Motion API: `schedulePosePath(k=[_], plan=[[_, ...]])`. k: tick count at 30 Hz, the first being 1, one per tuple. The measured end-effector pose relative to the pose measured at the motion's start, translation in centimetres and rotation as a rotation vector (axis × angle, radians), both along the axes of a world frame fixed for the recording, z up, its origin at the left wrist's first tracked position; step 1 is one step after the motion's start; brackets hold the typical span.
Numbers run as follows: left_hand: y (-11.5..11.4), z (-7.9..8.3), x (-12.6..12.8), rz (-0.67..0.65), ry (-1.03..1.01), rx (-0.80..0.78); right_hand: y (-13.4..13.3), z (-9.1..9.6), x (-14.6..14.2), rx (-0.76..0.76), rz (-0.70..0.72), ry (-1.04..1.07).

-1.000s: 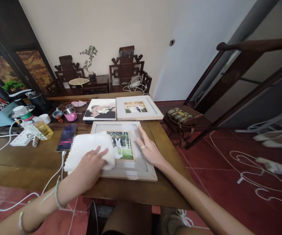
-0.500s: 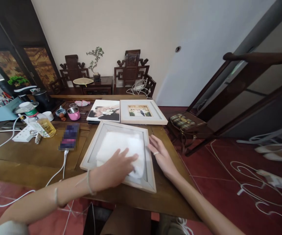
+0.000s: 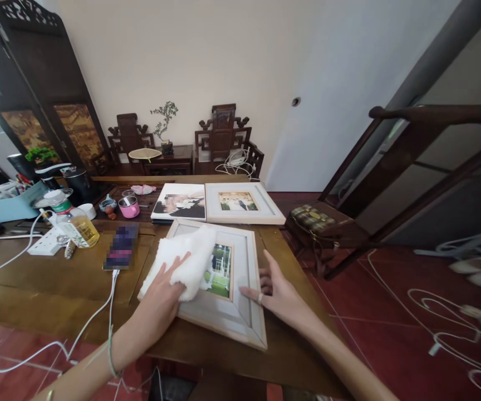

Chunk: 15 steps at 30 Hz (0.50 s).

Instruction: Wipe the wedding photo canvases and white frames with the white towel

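Note:
A picture frame (image 3: 246,312) with a light wooden edge lies on the table in front of me, slightly turned. Under its glass, part of a small photo with green grass (image 3: 220,278) shows. A fluffy white cloth (image 3: 194,250) covers the rest of the photo and the frame's left part. My left hand (image 3: 163,295) presses down on this cloth, its fingers bunching it. At the frame's right edge is my right hand (image 3: 276,292), thumb over the border and the other fingers along the outer side.
Behind lie a second framed photo (image 3: 261,203) and a black-and-white picture panel (image 3: 177,203). To the left are a phone (image 3: 121,245) on a cable, an oil-coloured bottle (image 3: 79,228), a power strip (image 3: 45,245) and a pink cup (image 3: 129,207). A dark wooden chair (image 3: 332,217) stands right.
My left hand has slid the white cloth leftward and bunched it, uncovering part of the photo. My right thumb now lies over the frame's border. The view has tilted up slightly.

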<state>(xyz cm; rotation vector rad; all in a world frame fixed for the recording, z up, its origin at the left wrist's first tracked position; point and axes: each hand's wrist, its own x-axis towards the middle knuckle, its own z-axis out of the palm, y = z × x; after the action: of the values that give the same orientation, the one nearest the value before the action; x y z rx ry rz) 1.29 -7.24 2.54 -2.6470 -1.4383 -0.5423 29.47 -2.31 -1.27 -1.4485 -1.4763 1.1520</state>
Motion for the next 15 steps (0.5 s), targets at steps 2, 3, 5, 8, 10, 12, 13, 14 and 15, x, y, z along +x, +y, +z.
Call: schedulePosePath(k=[2,3,5,8,10,12,13,14,15], plan=[[0.1,0.3,0.0,-0.049,-0.015,0.058,-0.1,-0.3,0.2,-0.025,0.008,0.089],[0.1,0.7,0.0,-0.069,-0.012,0.086,-0.1,-0.4,0.3,-0.034,-0.006,0.127],[0.2,1.6,-0.2,-0.072,0.008,0.147,-0.3,-0.6,0.9,-0.040,-0.072,0.159],[0.2,2.8,-0.9,-0.001,0.075,0.227,-0.4,-0.6,2.2,-0.047,-0.224,0.123],[0.3,2.7,-1.5,0.050,0.143,0.237,-0.6,-0.1,3.3,-0.072,-0.303,0.110],[0.3,2.0,-2.2,0.084,0.211,0.187,-1.0,0.7,4.4,-0.104,-0.357,0.111],[0.3,1.5,-2.5,0.100,0.238,0.141,-1.3,1.1,5.0,-0.120,-0.385,0.111],[0.2,1.0,-2.7,0.117,0.260,0.087,-1.6,1.5,5.5,-0.140,-0.412,0.112],[0.1,0.6,-2.9,0.136,0.280,0.028,-2.0,1.9,6.0,-0.168,-0.433,0.121]])
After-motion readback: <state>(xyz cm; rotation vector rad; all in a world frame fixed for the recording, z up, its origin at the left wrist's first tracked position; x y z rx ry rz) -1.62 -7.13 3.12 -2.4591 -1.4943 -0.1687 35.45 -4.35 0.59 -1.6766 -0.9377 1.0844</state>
